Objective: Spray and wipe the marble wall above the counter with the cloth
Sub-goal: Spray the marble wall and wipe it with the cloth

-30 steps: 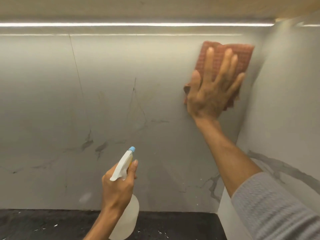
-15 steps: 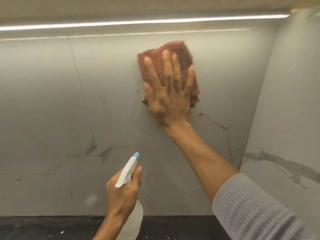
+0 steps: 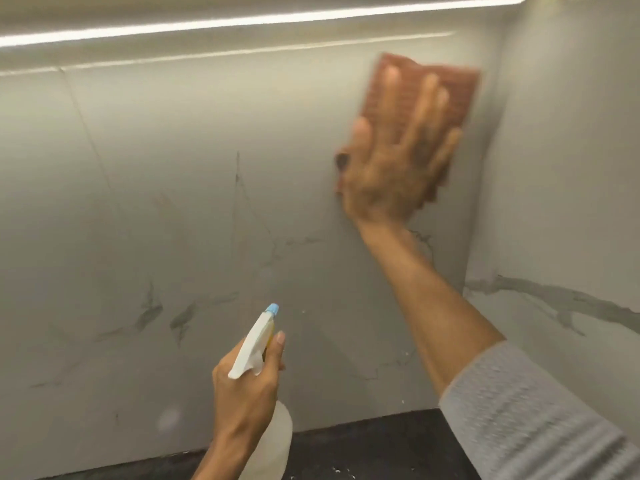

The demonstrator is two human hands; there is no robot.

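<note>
A: Where does the cloth (image 3: 426,84) sit against the marble wall (image 3: 173,202)?

B: High on it, near its right end, close to the corner with the side wall (image 3: 571,168). The right hand (image 3: 391,168) lies flat on the cloth.

A: And the spray bottle (image 3: 266,403)?

B: In front of the marble wall, low, left of the cloth, held in the left hand (image 3: 242,389). The counter (image 3: 374,445) meets the wall's foot; the light strip (image 3: 263,19) runs above it.

The right hand (image 3: 394,168) is pressing a reddish cloth (image 3: 433,91) flat against the marble wall (image 3: 173,202) at upper right; the left hand (image 3: 242,389) is gripping a spray bottle (image 3: 258,344) at lower centre.
</note>
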